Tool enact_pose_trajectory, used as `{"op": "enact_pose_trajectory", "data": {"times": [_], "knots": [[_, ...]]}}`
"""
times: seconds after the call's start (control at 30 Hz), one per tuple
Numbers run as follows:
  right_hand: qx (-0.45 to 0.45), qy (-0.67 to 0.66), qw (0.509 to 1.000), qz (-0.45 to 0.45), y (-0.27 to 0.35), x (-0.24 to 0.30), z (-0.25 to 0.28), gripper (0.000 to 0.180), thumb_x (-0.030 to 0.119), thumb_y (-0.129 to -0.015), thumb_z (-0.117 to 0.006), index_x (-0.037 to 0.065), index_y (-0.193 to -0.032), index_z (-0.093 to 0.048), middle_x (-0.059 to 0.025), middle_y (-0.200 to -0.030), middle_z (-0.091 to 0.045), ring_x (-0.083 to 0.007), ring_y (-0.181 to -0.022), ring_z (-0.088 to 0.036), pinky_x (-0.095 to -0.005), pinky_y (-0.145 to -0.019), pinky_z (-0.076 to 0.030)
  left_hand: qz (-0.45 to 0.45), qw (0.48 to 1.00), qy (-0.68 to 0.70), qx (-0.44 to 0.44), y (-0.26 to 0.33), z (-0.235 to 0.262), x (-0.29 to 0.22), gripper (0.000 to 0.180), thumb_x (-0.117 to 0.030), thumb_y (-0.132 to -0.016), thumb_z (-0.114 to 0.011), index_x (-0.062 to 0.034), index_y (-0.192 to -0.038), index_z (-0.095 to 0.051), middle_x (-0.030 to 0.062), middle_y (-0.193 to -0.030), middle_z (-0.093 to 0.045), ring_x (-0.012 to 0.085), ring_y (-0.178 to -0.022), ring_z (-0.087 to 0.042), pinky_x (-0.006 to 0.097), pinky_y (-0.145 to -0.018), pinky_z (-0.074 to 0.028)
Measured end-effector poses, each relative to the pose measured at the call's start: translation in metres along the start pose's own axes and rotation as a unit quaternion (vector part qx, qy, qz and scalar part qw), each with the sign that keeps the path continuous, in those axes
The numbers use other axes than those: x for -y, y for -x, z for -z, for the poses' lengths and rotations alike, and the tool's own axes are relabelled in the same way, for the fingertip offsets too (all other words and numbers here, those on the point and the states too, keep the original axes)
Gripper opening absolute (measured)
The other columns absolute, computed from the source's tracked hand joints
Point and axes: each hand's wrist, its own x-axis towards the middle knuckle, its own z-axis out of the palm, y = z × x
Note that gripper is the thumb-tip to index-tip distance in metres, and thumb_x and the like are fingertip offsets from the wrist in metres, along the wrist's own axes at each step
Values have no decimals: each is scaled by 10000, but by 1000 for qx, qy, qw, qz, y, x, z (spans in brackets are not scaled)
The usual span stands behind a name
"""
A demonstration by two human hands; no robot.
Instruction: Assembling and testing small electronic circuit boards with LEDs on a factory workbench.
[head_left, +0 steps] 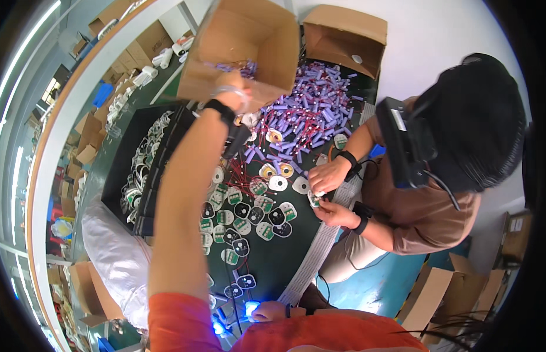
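Has the left hand, with a black band at the wrist, at the near wall of a large open brown cardboard box, beside small purple cylinders lying inside it; cannot tell from the blur whether gripping anything there; has the right hand, much nearer the body, with fingers drawn narrow at a bright blue glowing light; cannot tell whether holding or only touching it; shows a second blue light just left of that hand.

Sees to the right of the left hand a broad heap of loose purple cylinders with red wires, on a dark green bench; sees between the two hands scattered green-and-white rounded circuit pieces and black rounded plates with white rims; sees left of the left forearm a black tray of white rings; sees right of both hands a co-worker in a brown shirt, fingering a small green-and-white piece.
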Motion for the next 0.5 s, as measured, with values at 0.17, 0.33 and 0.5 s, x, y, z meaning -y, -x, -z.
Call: {"op": "enact_pose_trajectory", "data": {"times": [0.17,0.33,0.5], "knots": [[67,23,997,-38,-4,27,44,255,331,-889,-537,100,-858,-641,-117,-810,-636,-332,-778,-588,-453,-666,-456,-75,978,-179,80,-20,-27,79,511,-449,-908,-516,-81,-1257,-454,101,-1214,-528,288,-800,-644,373,-495,-479],[-2,-10,1000,28,-14,24,35,219,296,-875,-576,91,-879,-653,-94,-821,-651,-287,-776,-589,-410,-686,-463,72,914,-220,333,89,35,83,382,-323,-875,-582,-81,-1169,-545,65,-1044,-638,217,-902,-657,345,-721,-516],[94,67,991,69,-14,27,30,215,285,-885,-577,95,-914,-674,-105,-821,-650,-296,-767,-601,-418,-666,-467,57,868,-353,344,232,148,61,356,-275,-927,-549,-49,-1202,-549,37,-1020,-626,108,-832,-629,253,-672,-509]]}}
